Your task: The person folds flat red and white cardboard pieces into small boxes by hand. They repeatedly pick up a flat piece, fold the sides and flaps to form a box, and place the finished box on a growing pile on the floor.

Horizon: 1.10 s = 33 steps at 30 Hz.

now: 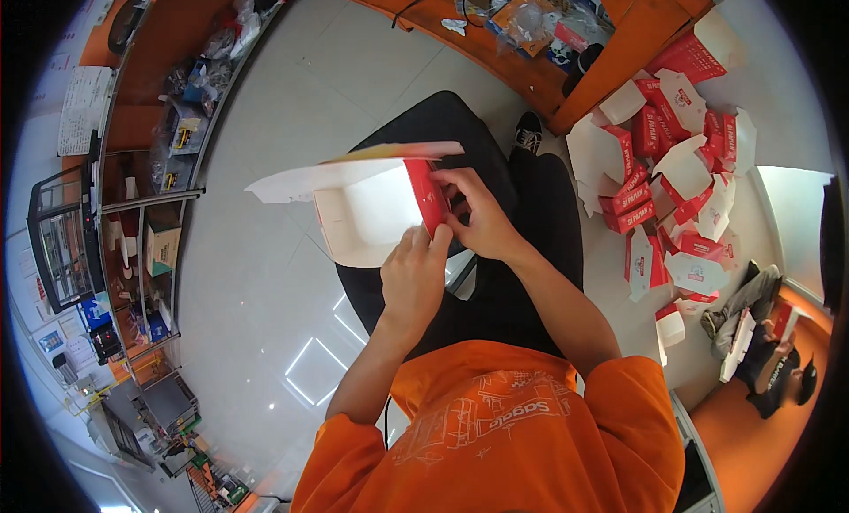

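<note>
A red and white cardboard food box (367, 214) is held over my lap, its white inside showing and its lid flap raised along the far side. My left hand (412, 272) grips the near corner, with fingers against the red side wall. On the outer face of that wall, my right hand (480, 216) pinches the cardboard with thumb and fingers. Parts of the fingertips of both hands are hidden by the box. Beneath the box lies a black stool seat (433, 115), just beyond my knees.
A heap of folded red and white boxes (681, 181) covers the floor at right. Beyond stands an orange table (650, 40) with plastic bags under it. Shelves (190, 133) line the left. Another person (774, 371) sits at lower right with a box.
</note>
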Tool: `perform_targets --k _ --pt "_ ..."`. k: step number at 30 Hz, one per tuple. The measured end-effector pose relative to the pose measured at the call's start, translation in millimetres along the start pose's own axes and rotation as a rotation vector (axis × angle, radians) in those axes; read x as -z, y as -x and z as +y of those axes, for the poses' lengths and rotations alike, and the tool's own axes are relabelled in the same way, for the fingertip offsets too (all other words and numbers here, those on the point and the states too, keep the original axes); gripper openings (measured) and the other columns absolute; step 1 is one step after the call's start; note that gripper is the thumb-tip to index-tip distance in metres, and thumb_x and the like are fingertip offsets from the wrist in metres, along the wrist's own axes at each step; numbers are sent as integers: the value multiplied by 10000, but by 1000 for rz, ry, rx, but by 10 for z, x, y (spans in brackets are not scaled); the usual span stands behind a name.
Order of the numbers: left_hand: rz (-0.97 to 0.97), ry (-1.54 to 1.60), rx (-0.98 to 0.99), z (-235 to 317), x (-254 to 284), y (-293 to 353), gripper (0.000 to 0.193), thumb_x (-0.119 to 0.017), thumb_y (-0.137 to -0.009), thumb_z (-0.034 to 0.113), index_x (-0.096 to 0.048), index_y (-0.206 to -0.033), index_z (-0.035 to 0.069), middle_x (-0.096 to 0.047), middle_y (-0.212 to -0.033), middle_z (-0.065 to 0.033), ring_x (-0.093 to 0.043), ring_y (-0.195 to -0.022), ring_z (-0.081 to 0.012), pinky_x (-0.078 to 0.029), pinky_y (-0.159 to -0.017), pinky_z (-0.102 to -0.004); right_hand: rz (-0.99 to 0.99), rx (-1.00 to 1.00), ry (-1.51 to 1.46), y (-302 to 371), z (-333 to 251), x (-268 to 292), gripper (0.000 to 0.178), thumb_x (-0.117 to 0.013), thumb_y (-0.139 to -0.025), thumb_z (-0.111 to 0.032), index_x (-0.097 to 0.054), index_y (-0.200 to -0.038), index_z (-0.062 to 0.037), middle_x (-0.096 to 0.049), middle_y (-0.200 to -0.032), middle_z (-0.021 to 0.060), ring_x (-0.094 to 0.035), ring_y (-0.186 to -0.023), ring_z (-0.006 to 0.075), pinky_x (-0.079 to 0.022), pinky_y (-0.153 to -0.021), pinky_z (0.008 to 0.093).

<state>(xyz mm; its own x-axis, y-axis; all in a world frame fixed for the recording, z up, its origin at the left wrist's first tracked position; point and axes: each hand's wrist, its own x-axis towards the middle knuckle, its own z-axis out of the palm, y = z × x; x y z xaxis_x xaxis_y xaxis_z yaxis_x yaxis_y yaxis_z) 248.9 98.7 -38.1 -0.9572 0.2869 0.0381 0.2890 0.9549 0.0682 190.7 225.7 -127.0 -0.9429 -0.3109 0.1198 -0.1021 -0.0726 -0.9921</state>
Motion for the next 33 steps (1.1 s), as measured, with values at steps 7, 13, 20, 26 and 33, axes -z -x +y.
perform_targets --k 7,13,20,26,33 --pt "-31 -100 29 25 -26 51 155 -644 -751 87 -552 -874 104 -552 -730 -24 -631 -692 -172 -538 -580 -285 119 -49 -72 2 28 -160 549 -663 -708 112 -561 -1217 -67 -548 -1068 54 -595 -877 136 -513 -678 241" --pt "-9 -97 -4 24 -20 91 141 -640 -763 102 -551 -872 108 -546 -713 -14 -633 -692 -164 -516 -583 -291 111 -103 -81 -8 -10 -156 505 -669 -692 105 -584 -1166 -46 -571 -1002 45 -594 -893 120 -512 -638 226" --pt "-113 -43 -95 -56 12 102 192 -653 -791 124 -553 -946 72 -563 -729 -48 -641 -719 -211 -510 -597 -327 153 -77 -54 -39 57 -194 458 -707 -673 27 -599 -1115 -26 -612 -923 90 -626 -740 161 -525 -660 298" --pt "271 666 446 -147 99 -173 274 -664 -872 229 -565 -966 -8 -678 -948 -204 -673 -787 -361 -532 -629 -437 93 -86 146 -110 -52 -173 419 -695 -698 -61 -598 -1103 -14 -633 -911 126 -653 -741 252 -539 -688 360" --pt "257 244 435 -328 -228 -517 237 -593 -879 194 -632 -801 -26 -653 -757 -248 -642 -693 -431 -512 -610 -504 97 -111 470 -271 -247 -262 305 -705 -706 -141 -587 -965 -30 -657 -838 165 -659 -772 390 -542 -680 464"
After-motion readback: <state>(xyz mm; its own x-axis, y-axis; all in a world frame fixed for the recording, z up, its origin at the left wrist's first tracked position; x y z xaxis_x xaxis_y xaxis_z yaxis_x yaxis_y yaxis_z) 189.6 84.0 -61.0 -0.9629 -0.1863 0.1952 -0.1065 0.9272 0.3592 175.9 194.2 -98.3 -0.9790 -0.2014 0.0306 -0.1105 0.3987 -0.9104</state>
